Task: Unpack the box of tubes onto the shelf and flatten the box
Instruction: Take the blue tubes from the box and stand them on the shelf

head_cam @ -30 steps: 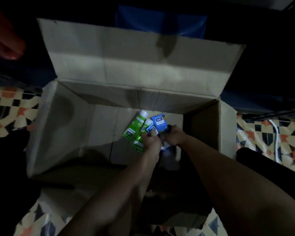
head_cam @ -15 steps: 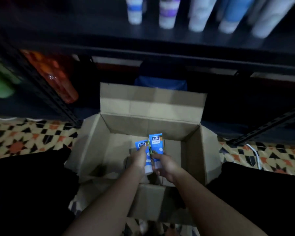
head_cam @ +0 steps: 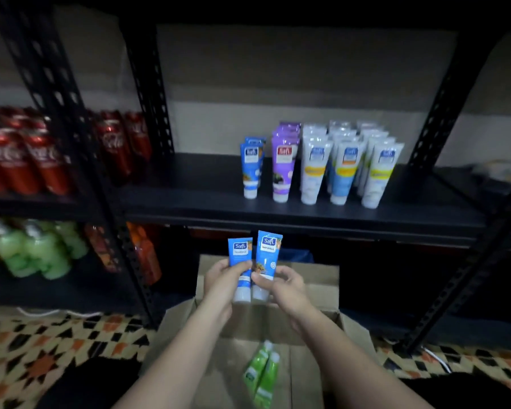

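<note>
My left hand [head_cam: 223,280] grips a small blue tube [head_cam: 240,252], cap down. Beside it, my right hand [head_cam: 283,286] pinches a slightly larger blue tube [head_cam: 267,252]. Both tubes are held upright above the open cardboard box [head_cam: 316,280], just below the front edge of the black shelf [head_cam: 207,184]. Two green tubes [head_cam: 263,373] lie on the box's bottom. On the shelf stand rows of tubes: blue ones [head_cam: 251,169], purple ones [head_cam: 283,163] and several white ones [head_cam: 348,166].
Black perforated shelf posts [head_cam: 148,93] rise left and right [head_cam: 434,122] of the shelf bay. Red cans [head_cam: 21,157] and green bottles [head_cam: 33,249] fill the rack to the left. A patterned rug [head_cam: 42,349] covers the floor around the box.
Both hands have lifted the two blue tubes out of the box up toward the shelf. My view has tilted up from the box interior to the shelf.
</note>
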